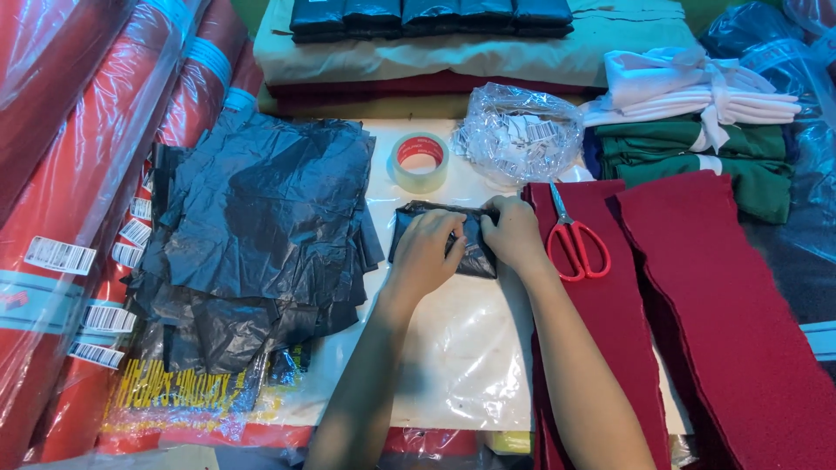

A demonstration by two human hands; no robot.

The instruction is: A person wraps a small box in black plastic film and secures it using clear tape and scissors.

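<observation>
A small black plastic-wrapped packet [416,218] lies on the white plastic-covered table [461,348]. My left hand [427,248] presses down on the packet's middle with fingers curled over it. On the packet's right end rests my right hand [514,231], its fingers gripping the black plastic. Much of the packet is hidden under both hands. A roll of clear tape [419,161] stands just behind the packet. Red-handled scissors [575,239] lie right of my right hand on dark red fabric [723,296].
A pile of black plastic bags [261,226] covers the left of the table. Red rolls in clear wrap [78,200] lie at far left. A clear bag of white labels [518,135] sits at the back, folded white [688,87] and green cloth [697,157] at right.
</observation>
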